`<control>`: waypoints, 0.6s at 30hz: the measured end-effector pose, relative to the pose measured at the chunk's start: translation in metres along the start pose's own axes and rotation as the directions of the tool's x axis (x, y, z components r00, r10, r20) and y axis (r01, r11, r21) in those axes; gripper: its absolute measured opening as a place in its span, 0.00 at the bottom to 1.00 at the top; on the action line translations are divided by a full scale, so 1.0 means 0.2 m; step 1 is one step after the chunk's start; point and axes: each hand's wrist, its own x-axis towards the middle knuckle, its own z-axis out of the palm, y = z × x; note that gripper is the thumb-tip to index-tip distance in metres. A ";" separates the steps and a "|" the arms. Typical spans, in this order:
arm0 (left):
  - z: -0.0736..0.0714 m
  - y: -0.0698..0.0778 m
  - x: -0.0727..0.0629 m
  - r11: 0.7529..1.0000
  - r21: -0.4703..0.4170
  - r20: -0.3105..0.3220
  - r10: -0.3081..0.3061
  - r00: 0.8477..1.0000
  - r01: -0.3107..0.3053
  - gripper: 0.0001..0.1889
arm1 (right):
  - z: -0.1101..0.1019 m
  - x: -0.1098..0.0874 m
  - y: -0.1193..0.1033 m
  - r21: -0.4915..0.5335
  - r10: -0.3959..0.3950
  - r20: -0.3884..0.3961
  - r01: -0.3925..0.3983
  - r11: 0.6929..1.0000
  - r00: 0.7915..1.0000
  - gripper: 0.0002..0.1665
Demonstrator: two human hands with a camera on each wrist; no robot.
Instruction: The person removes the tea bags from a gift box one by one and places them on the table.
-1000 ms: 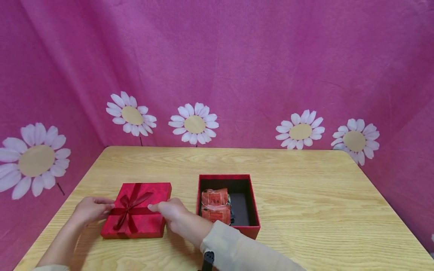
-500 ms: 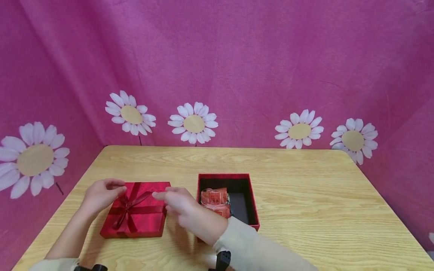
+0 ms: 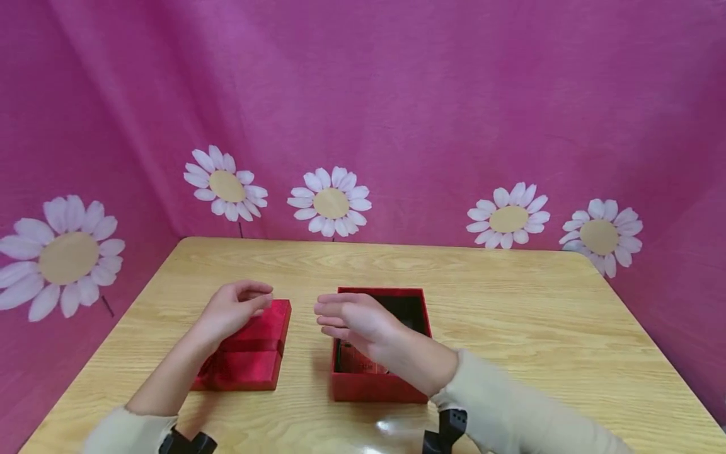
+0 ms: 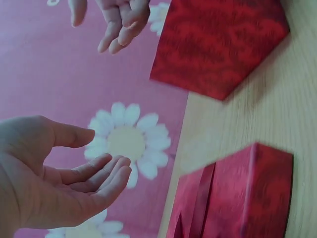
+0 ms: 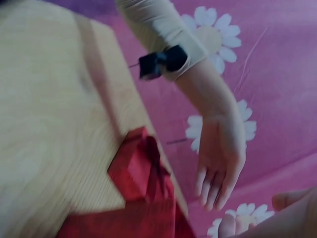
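My left hand [image 3: 232,310] is raised over the red gift box lid [image 3: 263,353], its fingers loosely bent and holding nothing. A dark red ribbon [image 3: 249,345] crosses the lid, and the arm hides most of the bow in the head view. Over the uncovered red box [image 3: 380,386] hovers my right hand [image 3: 363,321], fingers extended toward the left, with nothing in them. Inside the box, orange-red wrapped packets [image 3: 354,359] show partly beneath that hand. In the left wrist view, both the lid [image 4: 223,198] and the box [image 4: 223,44] stand apart from the left hand's fingers.
A light wood table [image 3: 510,328] carries the lid at left and the box near the middle. Behind it hangs a magenta cloth [image 3: 397,113] printed with white daisies. Each wrist wears a black camera mount [image 3: 445,429] near its sleeve.
Both hands have left the lid, risen, and moved right; the right hand is now above the box. Lid and box stay in place on the table. The head view has shifted slightly.
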 end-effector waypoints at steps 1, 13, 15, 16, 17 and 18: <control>0.02 0.01 0.00 1.000 -0.014 0.013 -0.008 1.000 0.008 0.21 | -0.03 0.00 0.00 -0.020 0.009 -0.011 -0.009 1.000 1.000 0.25; 0.22 0.11 0.00 0.979 -0.200 0.180 -0.006 0.984 0.042 0.20 | -0.31 -0.02 0.02 -0.153 0.024 -0.057 -0.032 0.988 0.998 0.24; 0.26 0.12 0.00 0.971 -0.232 0.210 -0.001 0.978 0.051 0.20 | -0.34 -0.02 0.02 -0.191 0.047 -0.052 -0.056 0.980 0.998 0.24; 0.27 0.12 0.00 0.968 -0.245 0.219 -0.003 0.976 0.058 0.20 | -0.35 -0.03 0.02 -0.213 0.060 -0.049 -0.069 0.975 0.997 0.24; 0.29 0.11 0.00 0.964 -0.257 0.227 -0.003 0.974 0.063 0.20 | -0.37 -0.02 0.02 -0.236 0.071 -0.045 -0.080 0.969 0.996 0.24; 0.31 0.11 0.00 0.961 -0.266 0.231 -0.008 0.973 0.071 0.19 | -0.37 -0.02 0.02 -0.262 0.081 -0.042 -0.089 0.961 0.996 0.24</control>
